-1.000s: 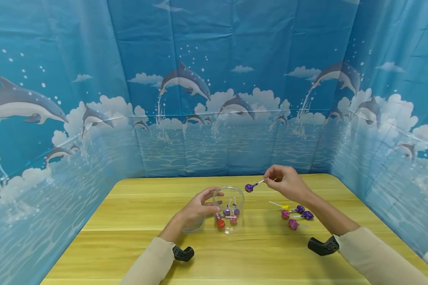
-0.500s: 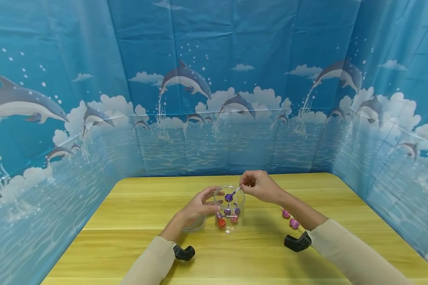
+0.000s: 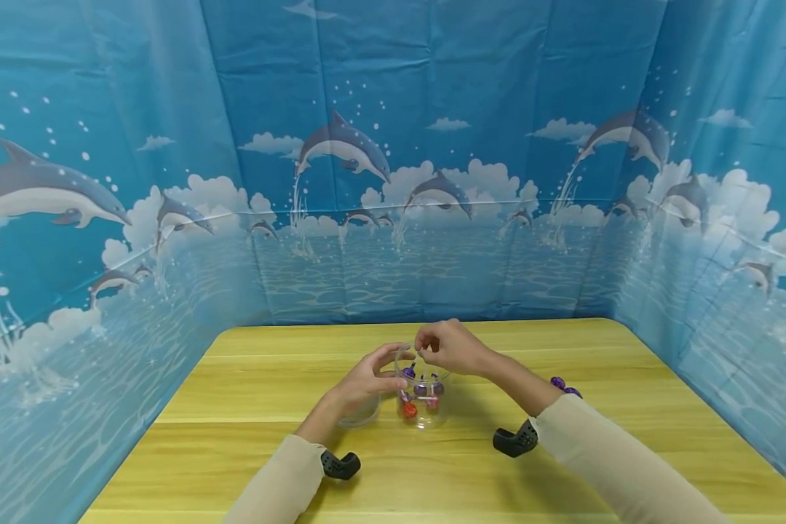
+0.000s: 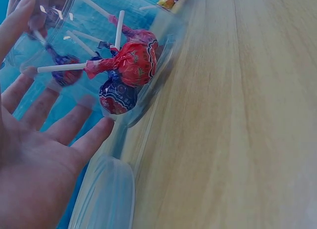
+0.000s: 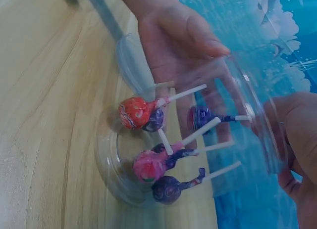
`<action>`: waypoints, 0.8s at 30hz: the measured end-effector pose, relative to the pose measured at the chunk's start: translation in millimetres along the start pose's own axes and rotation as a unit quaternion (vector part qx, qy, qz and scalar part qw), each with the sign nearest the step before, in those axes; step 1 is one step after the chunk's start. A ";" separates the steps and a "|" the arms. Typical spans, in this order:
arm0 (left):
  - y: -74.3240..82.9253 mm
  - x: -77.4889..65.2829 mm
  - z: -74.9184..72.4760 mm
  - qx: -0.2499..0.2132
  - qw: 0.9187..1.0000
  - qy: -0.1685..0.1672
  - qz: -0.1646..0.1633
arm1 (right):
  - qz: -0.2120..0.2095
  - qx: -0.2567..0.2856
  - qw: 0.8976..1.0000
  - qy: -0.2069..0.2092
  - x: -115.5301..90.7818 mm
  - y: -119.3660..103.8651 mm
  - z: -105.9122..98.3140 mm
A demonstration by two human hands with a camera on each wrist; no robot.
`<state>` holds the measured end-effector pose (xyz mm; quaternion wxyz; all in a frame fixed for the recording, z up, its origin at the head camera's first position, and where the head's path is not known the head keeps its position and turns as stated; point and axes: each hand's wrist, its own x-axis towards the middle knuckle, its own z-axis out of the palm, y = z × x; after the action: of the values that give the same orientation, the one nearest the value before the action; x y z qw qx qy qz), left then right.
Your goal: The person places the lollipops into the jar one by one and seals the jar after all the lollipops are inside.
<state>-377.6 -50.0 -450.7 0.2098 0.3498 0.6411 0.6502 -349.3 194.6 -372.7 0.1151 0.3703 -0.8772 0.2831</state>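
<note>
A clear jar (image 3: 442, 409) stands on the table with several wrapped lollipops inside. Among them are a red lollipop (image 5: 133, 113), a pink one (image 5: 149, 165) and a purple one (image 5: 166, 190), their white sticks pointing various ways. My left hand (image 3: 365, 380) holds the jar's left side, thumb in front and fingers spread along the wall behind. Over the opening, my right hand (image 3: 455, 349) pinches the end of a white stick. That stick's purple lollipop (image 5: 200, 119) hangs head down within the jar, below the rim.
Flat on the table beside my left hand lies a round clear lid (image 4: 106, 194). Purple lollipops (image 3: 558, 382) lie to the right, partly hidden by the right forearm. A dolphin-print curtain (image 3: 334, 276) rises behind the wooden table (image 3: 236, 451). Black devices (image 3: 516, 441) sit at both wrists.
From the right of the jar, my right hand has moved left over the opening and lowered the purple lollipop inside. My left hand stays at the jar.
</note>
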 end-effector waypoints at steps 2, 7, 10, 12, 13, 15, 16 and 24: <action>-0.3 0.3 0.7 -0.003 1.000 0.001 -0.002 | -0.002 -0.009 1.000 0.002 1.2 0.1 2.0; -1.3 0.5 0.9 -0.018 1.000 0.003 0.001 | -0.004 -0.006 1.000 0.008 1.6 1.1 3.3; -1.5 0.1 -0.1 -0.029 1.000 0.000 0.006 | -0.003 0.005 1.000 0.010 0.6 1.4 1.2; -1.8 0.1 -0.8 -0.033 0.999 -0.004 0.009 | -0.004 0.012 1.000 0.010 -0.7 2.3 -0.9; -1.7 0.1 -1.1 -0.034 0.999 -0.006 0.009 | -0.003 0.015 1.000 0.010 -1.6 1.9 -2.3; -1.5 -0.1 -1.5 -0.034 0.999 -0.010 0.013 | -0.001 0.020 1.000 0.011 -3.6 0.9 -5.4; -1.4 -0.2 -1.7 -0.033 0.999 -0.011 0.014 | 0.001 0.022 1.000 0.012 -4.8 0.3 -7.1; -0.6 0.0 -1.5 -0.017 1.000 -0.012 0.010 | 0.022 0.018 0.999 0.023 -17.0 0.6 -19.3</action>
<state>-378.8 -51.0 -451.2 0.2166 0.3605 0.6236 0.6590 -338.0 216.1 -364.3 0.1222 0.3463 -0.8770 0.3098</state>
